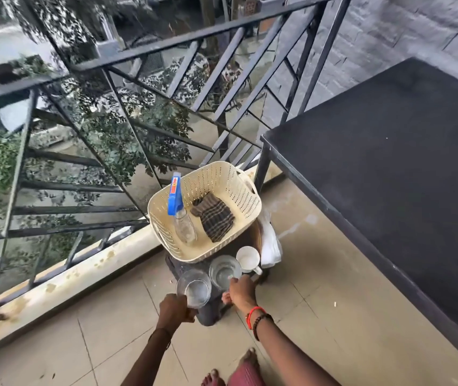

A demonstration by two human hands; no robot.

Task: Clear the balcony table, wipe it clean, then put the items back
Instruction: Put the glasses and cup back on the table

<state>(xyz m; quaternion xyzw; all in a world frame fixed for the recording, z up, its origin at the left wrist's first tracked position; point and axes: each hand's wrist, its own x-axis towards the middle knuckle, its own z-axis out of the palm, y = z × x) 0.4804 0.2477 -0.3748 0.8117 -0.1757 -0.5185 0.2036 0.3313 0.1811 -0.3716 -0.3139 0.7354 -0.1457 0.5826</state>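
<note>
The black balcony table (394, 168) fills the right side, its top bare. Left of it, on a low dark stool (211, 313), sits a cream plastic basket (163, 218) holding a spray bottle (179, 215) with a blue trigger and a folded checked cloth (213, 215). In front of the basket stand two clear glasses and a white mug (248, 259). My left hand (174, 307) grips the nearer glass (193, 286). My right hand (240, 291) holds the other glass (222, 270) by its near side.
A black metal railing (127, 112) runs along the balcony edge on the left, with trees below. A white plastic bag (271, 243) hangs beside the stool. The floor is beige tile, and my bare feet (213, 377) show at the bottom.
</note>
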